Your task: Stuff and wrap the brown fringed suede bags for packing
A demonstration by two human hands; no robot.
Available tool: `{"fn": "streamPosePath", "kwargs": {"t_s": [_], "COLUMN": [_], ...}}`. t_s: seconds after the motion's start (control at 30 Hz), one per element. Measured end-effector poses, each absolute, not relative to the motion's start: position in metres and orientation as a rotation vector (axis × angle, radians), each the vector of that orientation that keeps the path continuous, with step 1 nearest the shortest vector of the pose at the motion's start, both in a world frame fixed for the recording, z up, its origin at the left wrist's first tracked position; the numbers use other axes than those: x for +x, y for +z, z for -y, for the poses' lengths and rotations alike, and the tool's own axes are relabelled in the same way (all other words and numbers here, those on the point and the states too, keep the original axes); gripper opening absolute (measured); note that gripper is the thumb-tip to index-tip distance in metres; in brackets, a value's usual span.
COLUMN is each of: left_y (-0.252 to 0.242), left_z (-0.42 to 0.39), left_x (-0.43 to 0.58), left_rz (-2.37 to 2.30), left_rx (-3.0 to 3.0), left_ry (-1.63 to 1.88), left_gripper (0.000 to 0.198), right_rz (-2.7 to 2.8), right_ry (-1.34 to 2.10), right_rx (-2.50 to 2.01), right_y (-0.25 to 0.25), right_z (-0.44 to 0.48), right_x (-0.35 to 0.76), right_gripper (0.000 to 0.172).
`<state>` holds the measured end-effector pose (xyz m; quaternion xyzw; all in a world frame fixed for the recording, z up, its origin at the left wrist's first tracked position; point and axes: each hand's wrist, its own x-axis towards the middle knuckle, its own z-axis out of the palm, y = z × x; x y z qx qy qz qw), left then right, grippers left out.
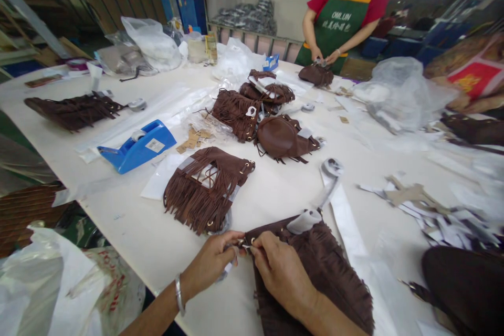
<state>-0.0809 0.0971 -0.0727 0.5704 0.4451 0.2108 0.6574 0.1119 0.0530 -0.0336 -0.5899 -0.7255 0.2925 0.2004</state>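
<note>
A dark brown fringed bag (311, 268) lies at the table's front edge, its upper left corner between my two hands. My left hand (212, 260), with a silver bangle at the wrist, is closed in a pinch at that corner, beside small metal fittings. A bit of pale, thin material shows below its fingers. My right hand (281, 273) rests over the bag, thumb and forefinger pinched on the same corner by an eyelet. The exact spot between the fingertips is too small to make out. A grey-wrapped piece (304, 221) sits on the bag's top edge.
Another fringed bag (208, 184) lies just beyond my hands, with a blue tape dispenser (142, 146) to its left. More brown bags (277, 136) are heaped mid-table. Paper strips (429, 207) litter the right side. Across the table, a person in a green apron (340, 16) handles a brown bag.
</note>
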Motion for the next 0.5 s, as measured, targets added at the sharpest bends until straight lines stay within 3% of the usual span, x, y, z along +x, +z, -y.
{"fn": "streamPosePath", "kwargs": {"t_s": [0.5], "left_y": [-0.072], "left_z": [-0.095], "left_x": [-0.081], "left_rz": [-1.011], "left_rx": [1.246], "left_ry": [0.483], "left_gripper": [0.043], "right_rz": [2.124], "right_ry": [0.566], "right_rx": [-1.715], "right_y": [-0.042], "right_z": [-0.05], "right_x": [0.1], "right_gripper": [0.01]}}
